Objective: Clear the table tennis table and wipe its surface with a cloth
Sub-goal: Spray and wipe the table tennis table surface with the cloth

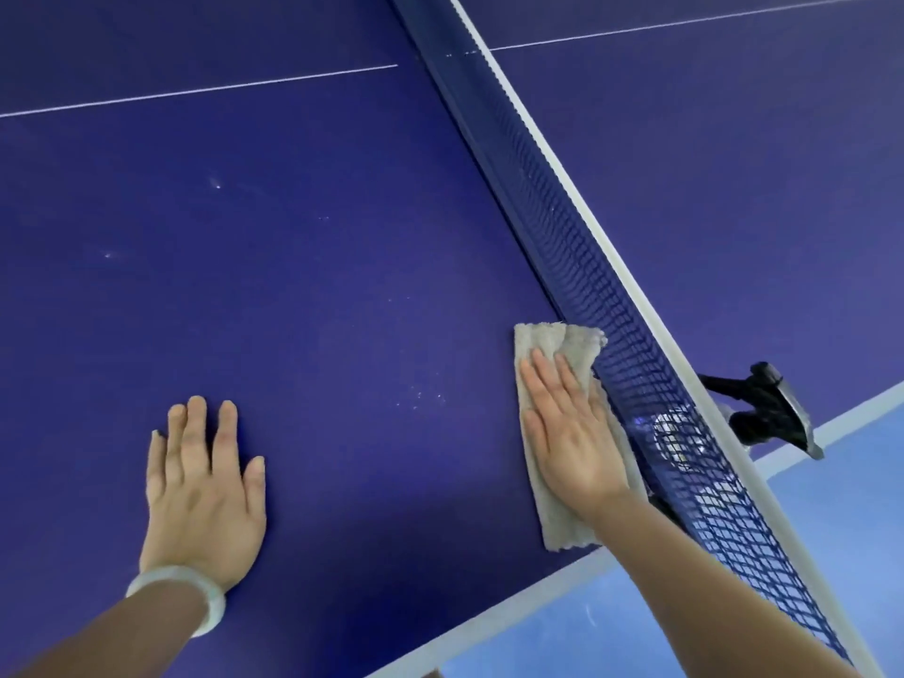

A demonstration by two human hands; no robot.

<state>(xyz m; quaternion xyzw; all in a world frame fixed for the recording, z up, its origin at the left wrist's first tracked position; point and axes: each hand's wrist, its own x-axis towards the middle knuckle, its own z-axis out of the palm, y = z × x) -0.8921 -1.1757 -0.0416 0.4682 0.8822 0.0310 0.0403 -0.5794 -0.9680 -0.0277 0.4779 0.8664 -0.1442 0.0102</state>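
The dark blue table tennis table (303,247) fills the view. A folded grey cloth (553,345) lies on it right beside the net (577,256). My right hand (570,433) presses flat on the cloth with straight fingers. My left hand (203,486) rests flat on the bare table surface to the left, fingers spread, a pale bangle on the wrist. Small white specks (420,396) dot the surface between my hands.
The net runs diagonally from top centre to bottom right, with a white top band. Its black clamp post (768,413) sticks out over the table's side edge. The white edge line (489,623) marks the near side; light blue floor (831,506) lies beyond.
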